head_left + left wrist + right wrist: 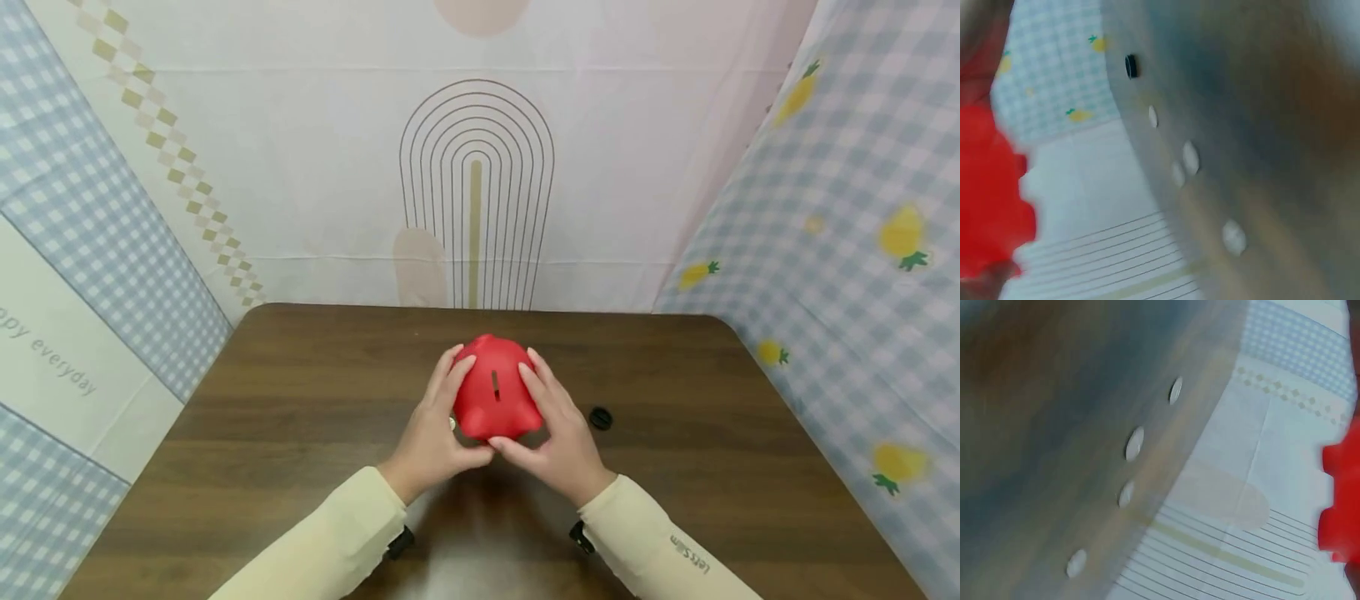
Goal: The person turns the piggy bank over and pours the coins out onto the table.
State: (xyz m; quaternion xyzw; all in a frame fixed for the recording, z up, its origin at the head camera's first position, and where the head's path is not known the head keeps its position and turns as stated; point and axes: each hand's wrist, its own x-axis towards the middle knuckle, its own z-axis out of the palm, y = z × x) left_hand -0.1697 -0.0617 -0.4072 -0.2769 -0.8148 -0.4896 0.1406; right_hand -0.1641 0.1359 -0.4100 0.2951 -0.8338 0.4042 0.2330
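Observation:
Between both hands is a red piggy bank (480, 412), its coin slot facing up toward the head camera. My left hand (433, 437) grips its left side with fingers bent round it, and my right hand (564, 442) holds the right side the same way. The two thumbs meet at the near edge. Both wrist views show the piggy bank (991, 194) raised off the table. Several silver coins (1135, 444) lie on the tabletop beneath it; in the head view the bank and hands hide all but one coin (452, 423).
A round black plug (601, 418) lies on the brown wooden table (315, 367), right of the right hand. White patterned cloth (315, 167) hangs behind the far edge. Blue checked cloths hang at the left (112, 183) and right (825, 333).

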